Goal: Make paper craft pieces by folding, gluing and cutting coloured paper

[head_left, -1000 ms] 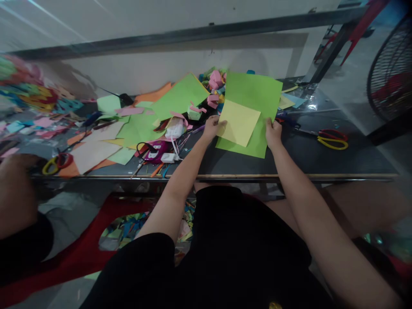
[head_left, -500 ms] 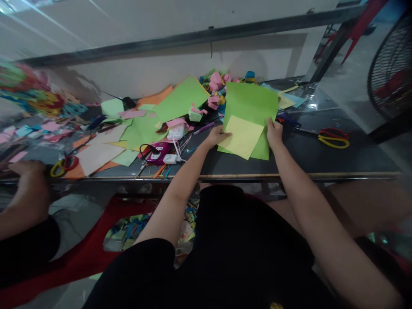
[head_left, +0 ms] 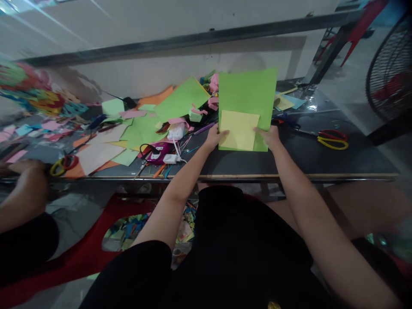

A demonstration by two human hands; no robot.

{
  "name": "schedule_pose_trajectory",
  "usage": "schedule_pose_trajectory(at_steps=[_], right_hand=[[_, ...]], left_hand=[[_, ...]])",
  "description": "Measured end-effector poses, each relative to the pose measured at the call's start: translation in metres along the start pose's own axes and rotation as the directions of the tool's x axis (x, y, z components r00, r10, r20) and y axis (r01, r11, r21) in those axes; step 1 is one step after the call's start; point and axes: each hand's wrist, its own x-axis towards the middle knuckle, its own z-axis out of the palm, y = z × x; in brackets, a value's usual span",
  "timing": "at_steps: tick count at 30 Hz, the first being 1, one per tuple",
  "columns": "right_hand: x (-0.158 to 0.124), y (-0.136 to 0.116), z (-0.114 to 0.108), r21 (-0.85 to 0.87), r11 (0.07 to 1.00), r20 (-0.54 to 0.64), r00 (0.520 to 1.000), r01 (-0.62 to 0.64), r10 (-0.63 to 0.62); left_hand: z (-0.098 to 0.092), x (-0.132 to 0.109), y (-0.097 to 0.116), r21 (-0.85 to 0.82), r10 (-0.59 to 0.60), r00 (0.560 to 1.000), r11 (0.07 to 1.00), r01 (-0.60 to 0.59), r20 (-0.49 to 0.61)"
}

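Note:
Between my hands a large green paper sheet (head_left: 247, 92) stands tilted up above the dark table (head_left: 309, 156). A smaller yellow paper sheet (head_left: 240, 131) lies against its lower part, roughly lined up with the lower left. My left hand (head_left: 215, 137) grips the left edges of both papers, thumb in front on the yellow one. On the other side my right hand (head_left: 269, 136) pinches the green sheet's right edge, its thumb reaching the yellow sheet's right edge. The fingers behind the papers are hidden.
Scissors with red and yellow handles (head_left: 333, 139) lie at the right. A purple power socket (head_left: 159, 153) with white plugs, loose paper sheets (head_left: 103, 155) and folded paper pieces (head_left: 195, 113) are at the left. Another person's hand (head_left: 27, 166) rests near more scissors (head_left: 64, 165). A fan (head_left: 391, 73) stands far right.
The green sheet has been raised and straightened upright. The yellow sheet has turned from slanted to nearly square with it, and my right thumb has moved onto the yellow sheet's edge.

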Motion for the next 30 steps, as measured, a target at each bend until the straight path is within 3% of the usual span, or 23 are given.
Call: schedule_pose_trajectory(at_steps=[8,15,21,30], right_hand=[[0.000,-0.001,0.002,0.020,1.000,-0.024,0.999,0.023,-0.023],[0.002,0.003,0.000,-0.015,0.999,-0.020,0.999,0.029,-0.030],[-0.001,0.000,0.000,-0.004,0.999,-0.019,0.999,0.049,-0.049],[-0.003,-0.004,0.001,0.021,1.000,-0.019,1.000,0.019,-0.018]], left_hand=[[-0.008,0.005,-0.002,0.047,-0.114,0.972,0.993,0.107,0.206],[-0.008,0.002,0.001,0.015,-0.127,0.981,0.992,0.126,0.150],[-0.007,0.001,0.004,0.013,-0.171,0.970,0.985,0.172,0.170],[-0.007,0.010,-0.009,-0.023,-0.165,0.979,0.985,0.169,0.119]])
